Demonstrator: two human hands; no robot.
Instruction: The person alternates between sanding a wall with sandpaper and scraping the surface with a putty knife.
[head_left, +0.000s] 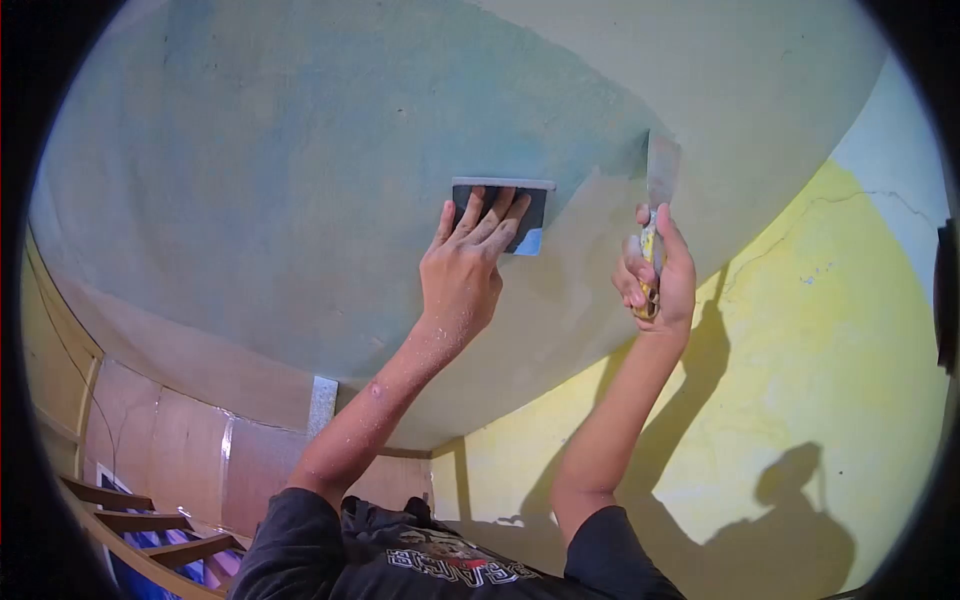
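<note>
holding dark plate (536, 208) at 12 o'clock: left hand (462, 268), fingers spread wide on plate, gripping it, likely so it does not wobble. left thumb hidden. pale stuff (505, 184) along plate's top edge. right hand (660, 285) at 3 o'clock, fingers curled round scraper (662, 185) handle, thumb along it, likely to steer. blade points to 12 o'clock, at ceiling (300, 150); cannot tell if tip touches. arms up because ceiling is overhead. yellow wall (800, 330) at 4 o'clock.
</note>
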